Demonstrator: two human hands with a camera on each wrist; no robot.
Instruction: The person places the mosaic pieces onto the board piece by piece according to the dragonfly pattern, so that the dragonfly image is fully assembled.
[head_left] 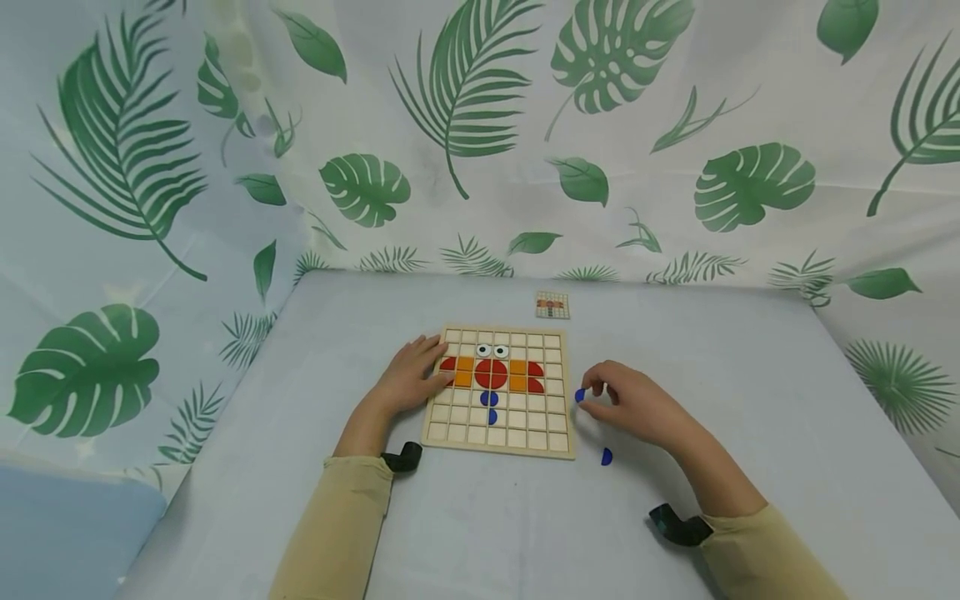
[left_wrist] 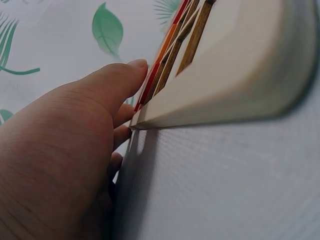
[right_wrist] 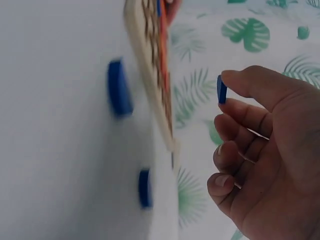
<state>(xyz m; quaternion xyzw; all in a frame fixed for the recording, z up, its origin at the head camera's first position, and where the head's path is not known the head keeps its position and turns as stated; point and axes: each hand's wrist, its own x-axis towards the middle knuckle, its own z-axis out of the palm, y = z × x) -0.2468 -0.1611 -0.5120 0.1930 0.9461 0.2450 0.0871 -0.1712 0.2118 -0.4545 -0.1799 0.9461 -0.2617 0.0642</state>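
Note:
A square wooden grid board [head_left: 450, 432] lies on the table. My left hand [head_left: 408, 377] rests along its left edge, thumb over the rim near a red piece [left_wrist: 148, 90] and the other fingers beside the frame. Just off the right edge, my right hand [head_left: 633, 404] pinches a small blue half-round piece [right_wrist: 222, 90] between thumb and forefinger. On the board are a red circle [head_left: 491, 374], orange squares [head_left: 517, 372], red end pieces [head_left: 535, 377], two eye pieces [head_left: 501, 352] and several blue half-rounds [head_left: 492, 416] below.
One loose blue half-round [head_left: 607, 457] lies on the table near the board's lower right corner. The right wrist view shows another blue piece [right_wrist: 145, 189] on the table. A small pattern card [head_left: 552, 305] lies behind the board, before a leaf-print curtain [head_left: 510, 200].

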